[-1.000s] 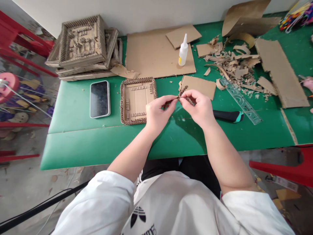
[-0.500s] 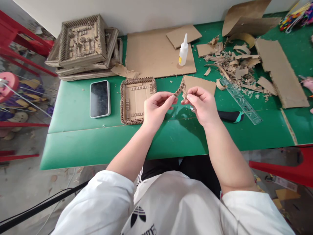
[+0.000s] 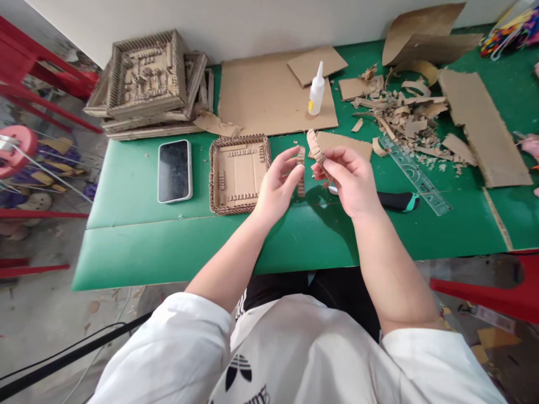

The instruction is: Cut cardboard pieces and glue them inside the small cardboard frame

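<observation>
"Fingers first: how do they stand?"

"Thumb and forefinger of the right hand [image 3: 353, 182] are pinched around a curled cardboard strip [image 3: 316, 149], mid-frame, its free end tilting toward the upper left. On the left hand [image 3: 275, 189], the thumb overlaps a ribbed strip [image 3: 301, 189], roughly upright in the picture. From where I sit, I can't tell whether that one is gripped or merely touched."

"What worries you most?"

"Squeeze. I'd judge both strips soft, so pressing hard could flatten the ridges, and a sharp pull could tear the curled one across."

"And below the hands?"

"I see a knife, its dark handle [image 3: 398, 201] right of the right hand and a pale tip showing at the hand's other side. Lowering that hand without looking could bring skin onto the tip, if that's the blade; I can't make it out."

"Other side?"

"Left of centre sits the cardboard tray [image 3: 213, 182], short ribbed pieces along its inner walls. The left hand overlaps its right edge in my view, and I can't read the height, so a careless sweep leftward might shove it."
</observation>
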{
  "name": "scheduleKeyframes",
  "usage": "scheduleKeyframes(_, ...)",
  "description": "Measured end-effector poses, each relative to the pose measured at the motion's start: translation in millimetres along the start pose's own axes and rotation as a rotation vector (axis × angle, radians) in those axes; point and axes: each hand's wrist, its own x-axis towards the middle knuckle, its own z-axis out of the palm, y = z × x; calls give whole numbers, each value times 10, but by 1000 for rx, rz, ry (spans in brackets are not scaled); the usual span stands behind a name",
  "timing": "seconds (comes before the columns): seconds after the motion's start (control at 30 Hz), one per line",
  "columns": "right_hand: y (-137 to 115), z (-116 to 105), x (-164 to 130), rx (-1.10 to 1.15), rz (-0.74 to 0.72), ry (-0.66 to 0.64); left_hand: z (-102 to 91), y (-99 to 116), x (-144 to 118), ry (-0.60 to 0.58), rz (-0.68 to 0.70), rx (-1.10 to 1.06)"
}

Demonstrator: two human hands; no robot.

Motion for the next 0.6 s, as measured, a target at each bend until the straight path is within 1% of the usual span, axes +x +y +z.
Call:
scheduleKeyframes(0.1,-1,8,-3,-33,26,-36,0,1,-8,-24,86,72)
scheduleKeyframes(0.2,-3,34,-13,-157,42,-77,3,22,-8,29,110,30)
scheduleKeyframes(0.3,-20,65,-24,-262,42,-96,14,38,-2,127,63,-109)
scheduleKeyframes(0.4,-39,73,-32,-297,30,-100,24,35,1,194,6,-196)
scheduleKeyframes(0.53,-38,62,-45,-359,1,-99,33,15,6,233,-23,-182)
scheduleKeyframes(0.6,-31,62,-51,-422,-31,-81,38,20,7,227,-37,-153)
